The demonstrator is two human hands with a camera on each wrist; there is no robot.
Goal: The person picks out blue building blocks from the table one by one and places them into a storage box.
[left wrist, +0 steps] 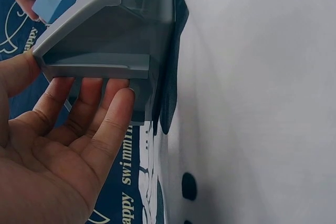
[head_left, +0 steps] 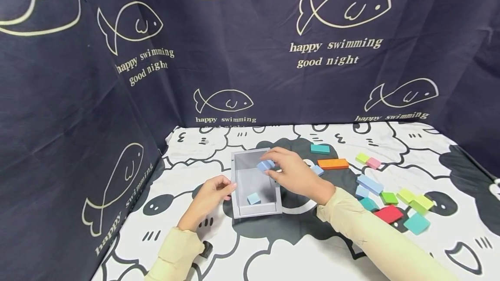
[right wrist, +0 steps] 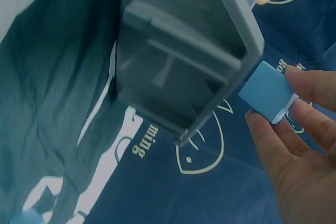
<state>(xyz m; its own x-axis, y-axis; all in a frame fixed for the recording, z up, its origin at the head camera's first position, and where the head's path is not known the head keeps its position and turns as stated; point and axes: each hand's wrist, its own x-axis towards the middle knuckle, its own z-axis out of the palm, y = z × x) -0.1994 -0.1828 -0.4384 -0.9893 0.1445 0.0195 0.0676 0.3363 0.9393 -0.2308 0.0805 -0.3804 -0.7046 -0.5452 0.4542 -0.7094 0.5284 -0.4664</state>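
Note:
A grey rectangular box (head_left: 258, 212) stands on the cloth in front of me. My left hand (head_left: 211, 195) grips its left side, thumb up at the rim and fingers under the outer ledge, as the left wrist view shows. Over the box's far right part, my right hand (head_left: 294, 172) pinches a blue block (right wrist: 268, 92) between thumb and fingers. A light blue block (head_left: 254, 198) lies on the box floor at the near end. Just behind the right hand, another light blue block (head_left: 317, 170) rests on the cloth, partly hidden.
Right of the box lie an orange bar (head_left: 333, 164), a teal block (head_left: 320, 148), a red block (head_left: 389, 214) and several green, blue and pink blocks. A small black object (head_left: 207, 249) sits by the left sleeve. Dark fish-print curtains (head_left: 273, 73) hang behind and at the sides.

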